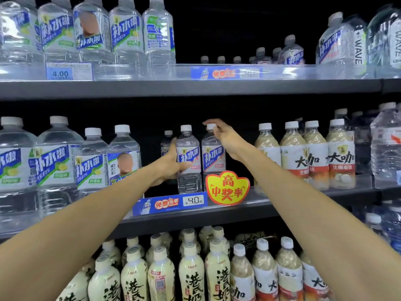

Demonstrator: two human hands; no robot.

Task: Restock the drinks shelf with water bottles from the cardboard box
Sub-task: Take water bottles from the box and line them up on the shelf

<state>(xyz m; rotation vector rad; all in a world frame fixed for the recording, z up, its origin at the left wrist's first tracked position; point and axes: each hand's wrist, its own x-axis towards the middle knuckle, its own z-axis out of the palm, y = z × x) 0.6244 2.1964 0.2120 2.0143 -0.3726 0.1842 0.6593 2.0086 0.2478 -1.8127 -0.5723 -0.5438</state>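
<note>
Middle grey metal shelf (271,208): the left hand (171,162) grips a clear plastic water bottle with a blue-and-white label (188,158), thumb across the label front, fingers curled behind it. The bottle stands upright at the shelf front. Just right of it stands a second matching clear bottle (212,156); the right hand (225,136) is at its white cap, fingers spread and loosely extended. Contact with the cap cannot be told. A yellow-and-red promotional tag (227,187) sits in front.

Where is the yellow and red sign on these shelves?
The yellow and red sign stands on the middle shelf's front edge, right of the blue price strip, below the right hand.
</note>
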